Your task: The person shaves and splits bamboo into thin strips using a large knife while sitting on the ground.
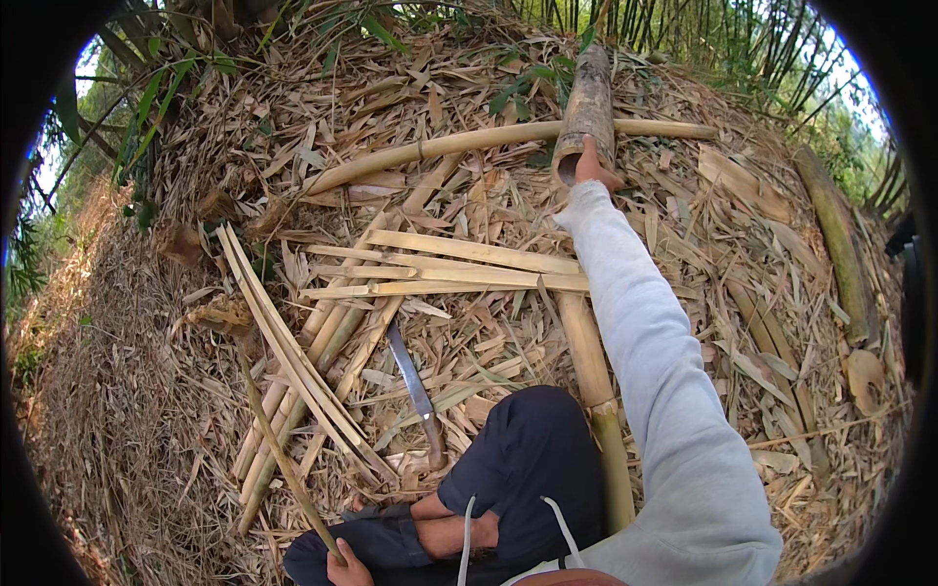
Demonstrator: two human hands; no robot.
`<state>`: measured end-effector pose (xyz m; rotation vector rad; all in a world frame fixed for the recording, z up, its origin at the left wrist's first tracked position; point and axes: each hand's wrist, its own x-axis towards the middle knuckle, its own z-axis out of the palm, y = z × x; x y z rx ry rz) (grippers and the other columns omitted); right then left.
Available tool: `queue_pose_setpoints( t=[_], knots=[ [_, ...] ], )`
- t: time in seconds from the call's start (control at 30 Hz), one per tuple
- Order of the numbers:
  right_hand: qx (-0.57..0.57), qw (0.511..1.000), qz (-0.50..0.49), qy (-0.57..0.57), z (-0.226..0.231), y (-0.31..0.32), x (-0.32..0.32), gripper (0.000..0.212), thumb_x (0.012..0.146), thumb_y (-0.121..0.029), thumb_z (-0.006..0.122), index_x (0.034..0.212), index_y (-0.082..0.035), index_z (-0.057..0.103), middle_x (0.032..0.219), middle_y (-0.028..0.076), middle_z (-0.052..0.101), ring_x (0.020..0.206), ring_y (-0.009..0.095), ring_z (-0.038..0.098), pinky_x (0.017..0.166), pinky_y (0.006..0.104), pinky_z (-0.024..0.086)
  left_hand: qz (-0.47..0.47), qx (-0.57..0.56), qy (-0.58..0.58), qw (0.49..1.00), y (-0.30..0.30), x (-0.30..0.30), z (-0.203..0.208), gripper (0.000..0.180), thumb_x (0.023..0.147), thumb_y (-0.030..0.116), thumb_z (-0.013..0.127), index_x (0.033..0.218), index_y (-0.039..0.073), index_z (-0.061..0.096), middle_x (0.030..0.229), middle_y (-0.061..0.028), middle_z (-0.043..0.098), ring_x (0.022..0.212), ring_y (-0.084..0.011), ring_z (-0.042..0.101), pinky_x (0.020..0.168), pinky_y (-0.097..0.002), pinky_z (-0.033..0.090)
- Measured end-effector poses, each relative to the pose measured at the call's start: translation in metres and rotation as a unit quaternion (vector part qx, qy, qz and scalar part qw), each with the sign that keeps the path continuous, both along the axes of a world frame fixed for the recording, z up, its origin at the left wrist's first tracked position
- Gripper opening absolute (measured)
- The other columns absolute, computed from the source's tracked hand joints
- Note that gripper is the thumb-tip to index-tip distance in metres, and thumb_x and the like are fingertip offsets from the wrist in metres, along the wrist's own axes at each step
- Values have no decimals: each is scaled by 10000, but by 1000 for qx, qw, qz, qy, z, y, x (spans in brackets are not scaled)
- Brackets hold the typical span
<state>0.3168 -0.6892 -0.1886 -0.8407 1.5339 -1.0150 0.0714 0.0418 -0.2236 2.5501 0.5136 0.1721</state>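
My left hand (350,566), low in the head view, is closed round the lower end of a thin bamboo stick (283,456) that slants up and away to the left. With the arm stretched far forward, my right hand (596,168) grips the near rim of a thick, hollow bamboo section (589,98); some fingers are hidden at its opening. That section rests across a long curved bamboo pole (449,144). A machete (412,376) with a wooden handle lies on the leaves in front of my bent leg.
Split bamboo strips (469,264) lie crosswise in the middle, and more long strips (283,342) fan out at left. A bamboo pole (586,356) runs beside my right arm. Cut stumps (181,242) stand at left, a log (840,249) at far right. Dry leaves cover the ground.
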Motion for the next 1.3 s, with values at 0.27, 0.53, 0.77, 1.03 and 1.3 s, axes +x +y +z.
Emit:
queue_pose_setpoints(
  t=[0.27,0.53,0.77,1.03,1.3],
  knots=[
    [51,957,189,-213,88,-50,-202,835,725,-642,575,1356,-120,412,1285,138,540,1102,325,554,873,529,477,29,60,32,997,1,0,-9,555,961,461,580,715,-31,511,538,-84,422,485,-197,367,497,-391,319],
    [48,963,164,-208,114,72,-512,726,767,-697,478,1271,-178,537,1214,94,608,1051,313,605,807,533,514,-124,52,-89,987,15,-18,-19,422,945,412,572,1097,25,643,742,-189,635,597,-373,572,564,-462,477],
    [-79,990,83,83,42,218,-750,625,808,-458,644,1317,-115,524,1210,143,598,1121,343,571,978,476,455,-112,85,-29,990,48,0,-45,532,922,451,574,951,-75,652,789,-259,627,743,-433,600,698,-502,474],
    [-344,753,134,545,69,205,-623,792,756,-487,767,1327,-22,474,1230,207,541,1127,379,518,990,462,418,-134,116,-50,983,49,-16,-22,541,915,452,578,962,-81,657,808,-273,643,765,-449,611,711,-506,485],
    [-42,730,422,536,16,143,-453,1385,548,-741,784,1514,-5,119,1317,322,505,1232,414,515,1069,431,392,-161,107,-113,975,31,-14,-34,517,909,430,575,1024,-66,667,871,-283,660,807,-456,627,743,-509,504]
  ],
)
